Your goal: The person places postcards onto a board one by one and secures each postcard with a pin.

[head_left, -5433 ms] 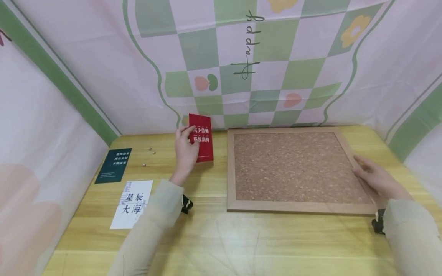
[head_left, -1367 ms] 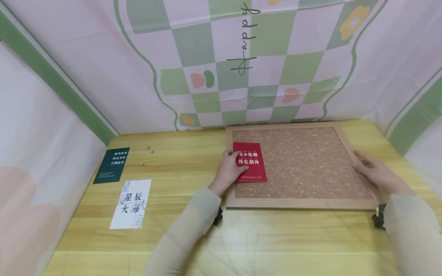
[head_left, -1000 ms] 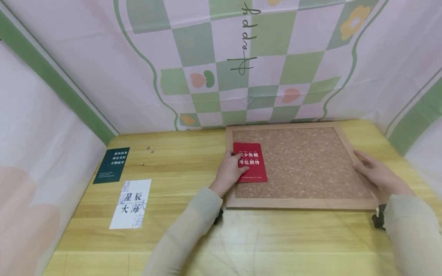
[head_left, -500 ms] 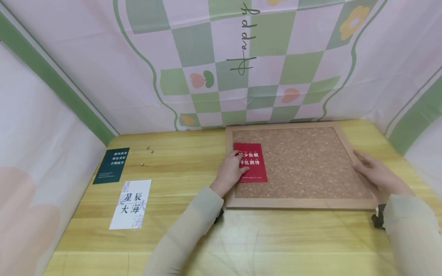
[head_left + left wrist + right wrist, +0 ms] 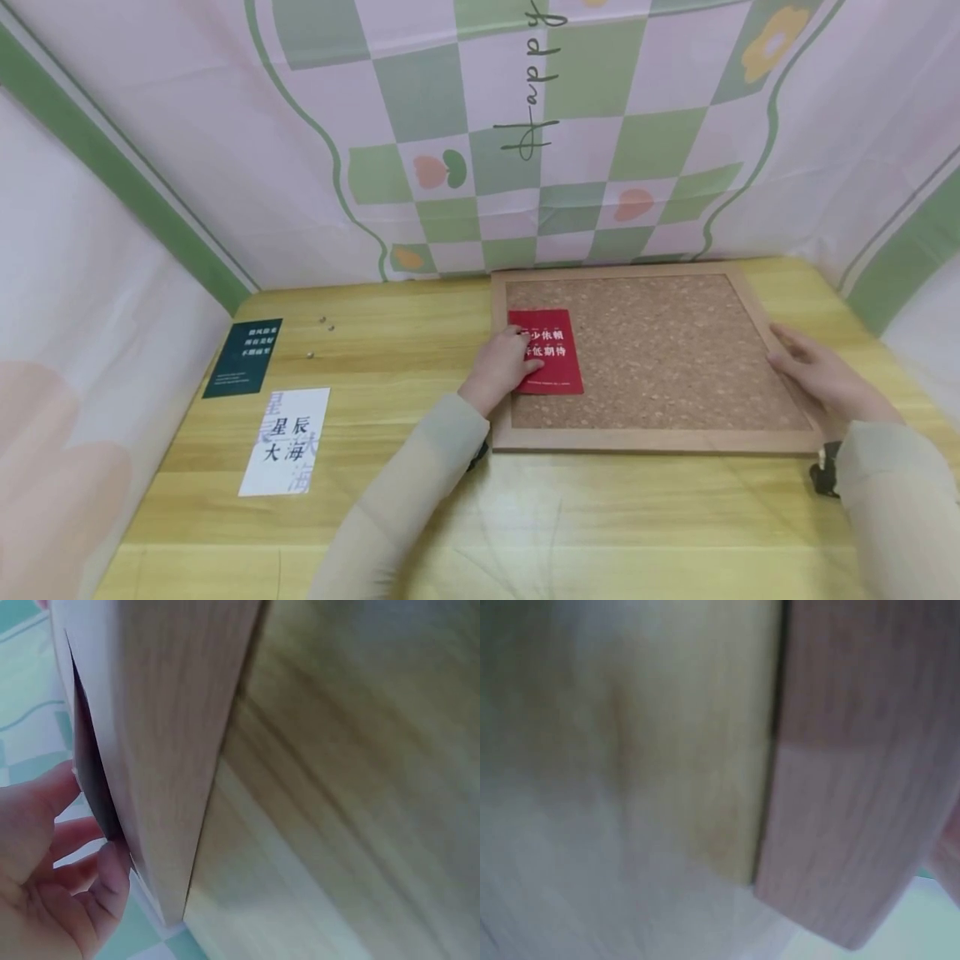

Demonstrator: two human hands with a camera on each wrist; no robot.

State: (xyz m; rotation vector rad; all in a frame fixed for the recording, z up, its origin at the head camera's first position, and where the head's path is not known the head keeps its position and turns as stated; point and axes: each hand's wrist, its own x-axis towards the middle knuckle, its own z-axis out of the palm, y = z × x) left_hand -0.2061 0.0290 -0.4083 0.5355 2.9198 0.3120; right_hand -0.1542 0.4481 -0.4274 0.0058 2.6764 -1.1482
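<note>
Red card (image 5: 557, 362): newly shifted from worktop (image 5: 637, 525) to corkboard (image 5: 675, 358), so now placed over cork, left side; white lettering, left edge lifted. My left hand (image 5: 501, 365): narrow grip, pinched that edge. My right hand (image 5: 836, 382): touched the corkboard's right frame; closure I couldn't tell.

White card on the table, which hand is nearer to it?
Left. The left hand holds the red card on the cork board, to the right of the white card; the right hand is farther right, at the board's right edge.
</note>
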